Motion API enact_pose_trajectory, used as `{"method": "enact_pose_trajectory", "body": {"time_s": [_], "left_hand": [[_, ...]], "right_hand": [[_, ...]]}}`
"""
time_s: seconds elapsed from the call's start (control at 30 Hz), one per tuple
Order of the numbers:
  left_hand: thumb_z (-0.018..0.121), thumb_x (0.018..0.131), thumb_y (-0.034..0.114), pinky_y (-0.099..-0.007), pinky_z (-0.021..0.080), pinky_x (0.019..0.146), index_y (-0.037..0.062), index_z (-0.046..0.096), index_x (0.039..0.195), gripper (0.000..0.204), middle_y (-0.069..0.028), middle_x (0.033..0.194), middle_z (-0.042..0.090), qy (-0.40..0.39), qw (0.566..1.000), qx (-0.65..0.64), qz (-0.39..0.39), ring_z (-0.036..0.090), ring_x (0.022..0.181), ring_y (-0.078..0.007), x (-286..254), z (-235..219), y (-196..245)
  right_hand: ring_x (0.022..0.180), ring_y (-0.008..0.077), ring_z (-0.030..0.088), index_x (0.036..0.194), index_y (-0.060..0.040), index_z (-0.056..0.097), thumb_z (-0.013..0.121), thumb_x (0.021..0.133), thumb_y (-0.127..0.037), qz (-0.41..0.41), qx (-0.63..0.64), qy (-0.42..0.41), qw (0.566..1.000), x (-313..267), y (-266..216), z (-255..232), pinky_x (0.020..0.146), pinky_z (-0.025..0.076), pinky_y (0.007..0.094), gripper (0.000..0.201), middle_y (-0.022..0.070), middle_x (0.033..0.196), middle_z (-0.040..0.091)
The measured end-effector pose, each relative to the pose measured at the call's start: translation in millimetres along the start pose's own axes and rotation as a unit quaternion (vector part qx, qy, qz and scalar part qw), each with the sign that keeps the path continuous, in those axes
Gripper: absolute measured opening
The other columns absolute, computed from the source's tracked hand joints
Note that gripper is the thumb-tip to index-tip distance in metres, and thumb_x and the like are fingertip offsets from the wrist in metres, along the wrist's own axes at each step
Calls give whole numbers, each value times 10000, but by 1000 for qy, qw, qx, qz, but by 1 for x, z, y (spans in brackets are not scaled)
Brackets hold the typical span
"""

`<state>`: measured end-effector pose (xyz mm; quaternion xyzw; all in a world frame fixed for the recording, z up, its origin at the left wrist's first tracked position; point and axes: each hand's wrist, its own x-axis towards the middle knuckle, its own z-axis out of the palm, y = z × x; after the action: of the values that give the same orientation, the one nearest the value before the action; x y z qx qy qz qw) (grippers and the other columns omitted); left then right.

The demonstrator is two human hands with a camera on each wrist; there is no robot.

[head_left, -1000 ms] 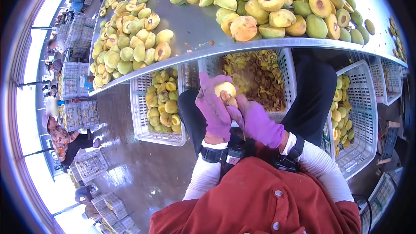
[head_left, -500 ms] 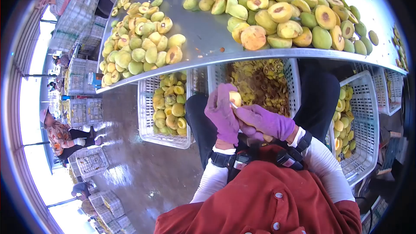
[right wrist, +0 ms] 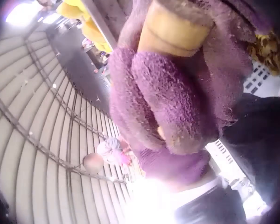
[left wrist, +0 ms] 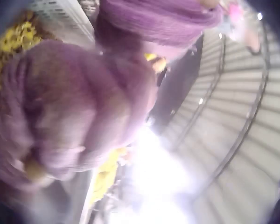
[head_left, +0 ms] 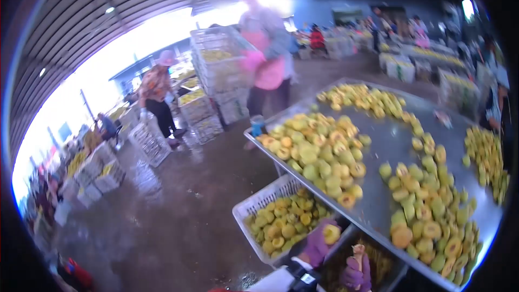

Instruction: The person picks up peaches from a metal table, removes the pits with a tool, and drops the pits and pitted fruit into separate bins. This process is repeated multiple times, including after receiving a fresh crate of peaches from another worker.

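Note:
In the head view my left hand (head_left: 318,246), in a purple glove, curls round a pale yellow piece of stone fruit (head_left: 331,233). To its right, my right hand (head_left: 356,274), gloved in purple too, grips a tool by its stubby wooden handle (right wrist: 175,30). The handle's end points up out of the fist; the glove hides the rest. Both hands are below the near edge of a metal table (head_left: 373,170), over the crates. Gloved fingers fill much of the left wrist view, which is blurred.
Halved fruits lie in heaps (head_left: 319,148) on the table. A white crate of fruit (head_left: 286,221) stands at its left, another crate (head_left: 397,278) under the hands. A person (head_left: 265,48) stands by stacked crates (head_left: 221,70); another person (head_left: 157,94) bends over a tilted crate (head_left: 150,143).
The head view has swung up and left toward the hall, so the hands now sit at its bottom edge. The hands have moved apart; the left keeps the fruit. The person in the patterned top now stands bent.

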<state>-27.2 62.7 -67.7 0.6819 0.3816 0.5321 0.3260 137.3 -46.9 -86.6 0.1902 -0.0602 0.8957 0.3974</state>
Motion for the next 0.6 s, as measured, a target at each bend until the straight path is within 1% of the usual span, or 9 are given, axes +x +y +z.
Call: {"method": "enact_pose_trajectory", "body": {"time_s": [0.1, 0.17, 0.23, 0.37, 0.4, 0.43, 0.5, 0.57, 0.6], "left_hand": [[630, 854, 197, -320, 481, 577, 69, 578, 982, 188, -55, 840, 607, 348, 917, -195, -14, 606, 707, -196, 134, -152, -87], [628, 844, 138, -327, 473, 523, 58, 519, 1074, 267, -74, 899, 598, 357, 884, -249, -169, 577, 697, -202, 168, -292, -60], [654, 808, 129, -353, 515, 555, 75, 507, 1100, 332, -102, 948, 589, 497, 827, -176, -195, 597, 757, -240, 197, -395, -120], [656, 803, 137, -380, 537, 607, 76, 524, 1070, 305, -122, 976, 584, 513, 796, -265, -180, 595, 811, -271, 227, -498, -193], [664, 798, 144, -376, 539, 619, 73, 527, 1033, 281, -133, 982, 578, 482, 865, 135, -45, 590, 823, -284, 234, -510, -208], [671, 793, 151, -371, 541, 630, 70, 531, 995, 259, -144, 988, 572, 354, 780, 508, 88, 585, 835, -297, 239, -509, -223], [614, 825, 138, -357, 532, 666, 39, 542, 992, 207, -142, 911, 591, 373, 911, 170, 40, 623, 813, -279, 258, -493, -209], [558, 836, 99, -341, 527, 664, 31, 555, 926, 113, -146, 925, 609, 368, 918, -139, -49, 627, 800, -261, 231, -462, -177], [530, 841, 80, -332, 524, 664, 27, 562, 892, 80, -148, 933, 617, 351, 916, -190, -41, 629, 794, -252, 220, -442, -154]], "right_hand": [[357, 45, 307, 876, -92, 474, 377, 995, -404, -87, -192, 350, 913, 55, -29, 85, 289, 260, 167, 348, -34, 532, 350], [361, 52, 302, 868, -99, 476, 384, 999, -379, -96, -202, 466, 856, 106, -45, 101, 294, 250, 170, 323, -39, 528, 341], [415, 86, 394, 880, -89, 490, 428, 995, -303, -91, -307, 277, 906, 147, -52, 95, 353, 320, 212, 251, -43, 536, 373], [561, 153, 477, 932, 3, 519, 527, 864, -194, 150, -633, 245, 719, 338, -29, 23, 558, 431, 257, 208, 55, 695, 508], [634, 165, 520, 948, 5, 526, 521, 873, -201, 130, -668, 142, 718, 389, -35, 1, 629, 447, 252, 218, 74, 762, 548], [748, 180, 551, 1003, 11, 530, 528, 882, -187, 119, -613, 158, 765, 434, -32, -21, 722, 458, 273, 231, 90, 857, 572], [976, 209, 611, 1112, 23, 538, 541, 900, -159, 93, -490, 187, 846, 524, -28, -65, 907, 482, 316, 280, 123, 1049, 619], [1100, 192, 540, 1211, 21, 482, 556, 901, -172, 32, -442, 152, 883, 615, -22, -116, 966, 441, 302, 372, 129, 1156, 554], [1140, 184, 510, 1197, 9, 468, 530, 917, -182, 17, -608, -24, 793, 627, -8, -102, 971, 424, 294, 344, 147, 1193, 504]]}}
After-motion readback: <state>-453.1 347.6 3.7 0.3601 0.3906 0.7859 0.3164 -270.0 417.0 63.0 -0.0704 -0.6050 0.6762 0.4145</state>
